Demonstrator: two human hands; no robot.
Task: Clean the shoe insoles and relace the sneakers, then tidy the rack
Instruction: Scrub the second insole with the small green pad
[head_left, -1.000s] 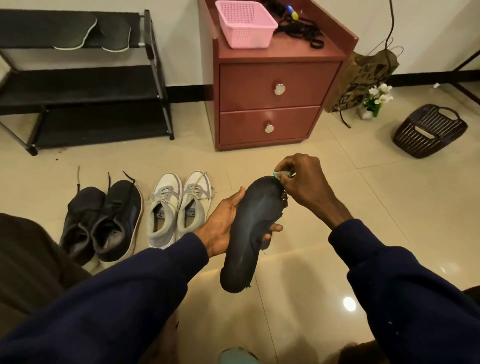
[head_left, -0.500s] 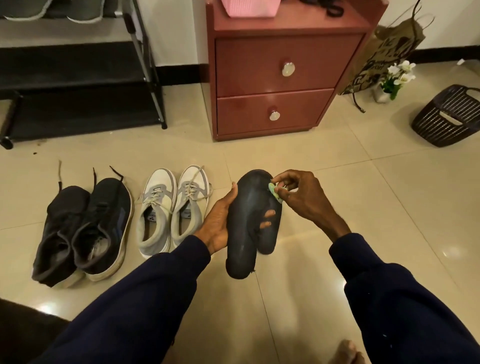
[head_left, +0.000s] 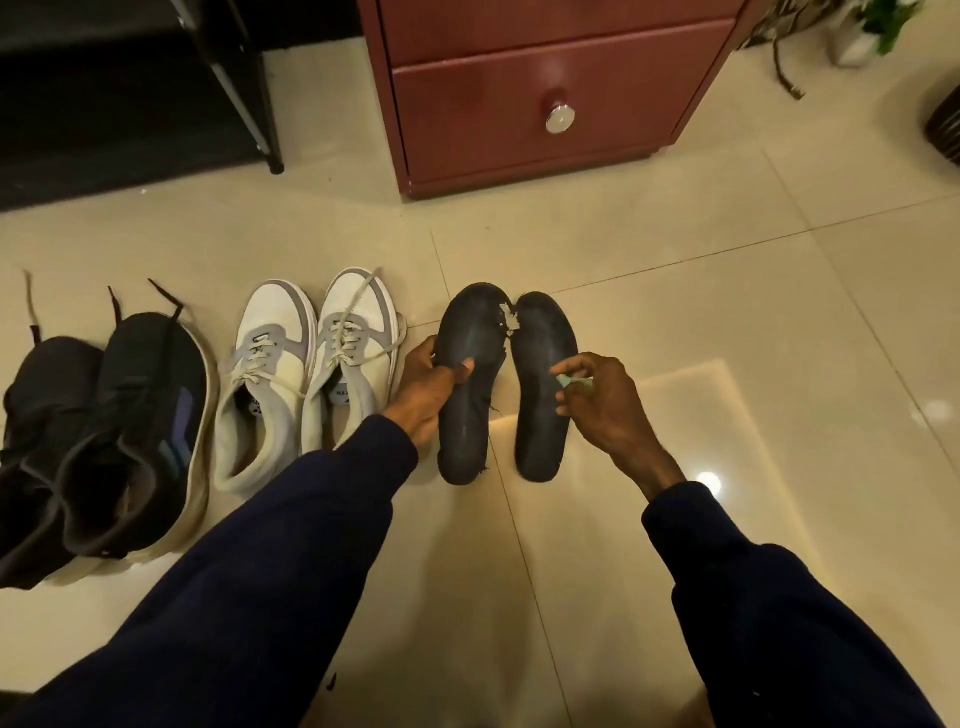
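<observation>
Gripping torn insole (head_left: 470, 327) in left hand (head_left: 426, 389) — likely steadying it for cleaning — pinching green wipe (head_left: 575, 382) in right hand (head_left: 605, 402), three o'clock of it.

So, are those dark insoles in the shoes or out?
Out. The left hand grips one dark insole; the other insole is beside it, both right of the white sneakers. The right hand pinches a green cloth.

Warm dim indoor light, glare spots on glossy floor tiles (head_left: 706, 480), wide-angle edge bending, slight softness
</observation>
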